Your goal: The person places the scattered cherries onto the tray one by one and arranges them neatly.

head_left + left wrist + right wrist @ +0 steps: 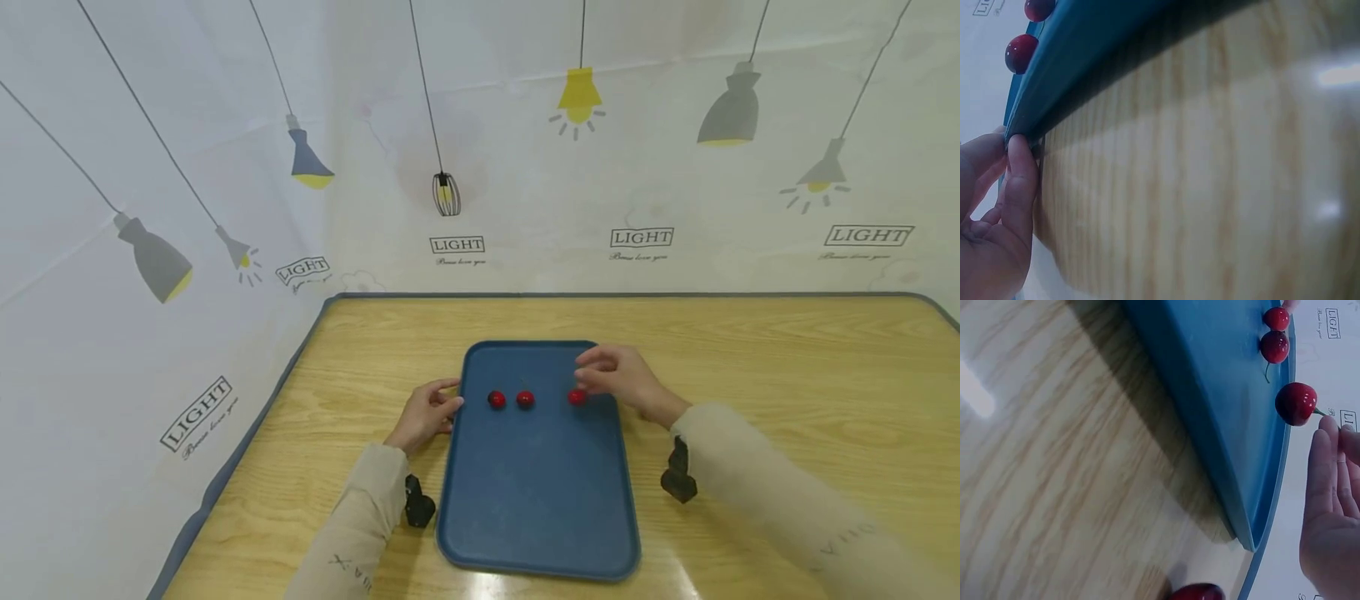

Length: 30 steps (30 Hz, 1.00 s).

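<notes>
My right hand is above the right part of the blue tray. It pinches a red cherry by its green stem between thumb and fingertips, and the fruit hangs free of the fingers. Two more cherries lie close together on the tray, a left one and a right one with a stem. At the tray's left edge, my left hand holds the rim, its thumb and fingers on either side in the left wrist view.
A shiny red fruit lies on the wooden table right of the tray, partly cut off in the right wrist view. White walls printed with lamps stand behind and at left. Black wrist cameras hang below both sleeves.
</notes>
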{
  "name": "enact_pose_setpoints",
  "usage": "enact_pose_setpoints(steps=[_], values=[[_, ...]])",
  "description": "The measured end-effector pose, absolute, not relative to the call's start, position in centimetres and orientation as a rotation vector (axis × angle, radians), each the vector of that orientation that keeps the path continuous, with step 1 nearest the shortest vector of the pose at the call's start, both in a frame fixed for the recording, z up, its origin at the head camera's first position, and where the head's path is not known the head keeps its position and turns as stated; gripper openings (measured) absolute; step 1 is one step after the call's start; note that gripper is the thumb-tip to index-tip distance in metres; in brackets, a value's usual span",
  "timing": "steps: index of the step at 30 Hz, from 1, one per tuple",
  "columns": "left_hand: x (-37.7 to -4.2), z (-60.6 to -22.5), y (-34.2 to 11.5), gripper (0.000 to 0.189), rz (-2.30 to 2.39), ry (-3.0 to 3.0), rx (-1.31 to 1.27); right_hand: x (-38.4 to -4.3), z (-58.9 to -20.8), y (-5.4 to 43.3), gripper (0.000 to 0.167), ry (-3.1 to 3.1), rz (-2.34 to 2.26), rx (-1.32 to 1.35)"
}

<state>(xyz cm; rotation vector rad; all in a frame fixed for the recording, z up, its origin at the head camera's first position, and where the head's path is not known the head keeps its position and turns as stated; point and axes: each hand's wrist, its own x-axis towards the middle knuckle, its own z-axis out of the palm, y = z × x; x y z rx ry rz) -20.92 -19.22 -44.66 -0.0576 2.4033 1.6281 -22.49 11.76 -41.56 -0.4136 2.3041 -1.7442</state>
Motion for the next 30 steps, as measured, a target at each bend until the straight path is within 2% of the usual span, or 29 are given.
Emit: enact_pose_setpoints(steps=[16, 30], values=[[-21.0, -44.8, -19.2, 0.04, 1.635, 2.399, -0.07, -23.5, -42.3, 8.6, 0.022, 2.398, -1.643, -0.257], [-21.0, -44.7, -19.1, 0.039, 1.62, 2.41, -0.06, -24.7, -42.9, 8.0, 0.018, 2.378, -1.619, -0.156]])
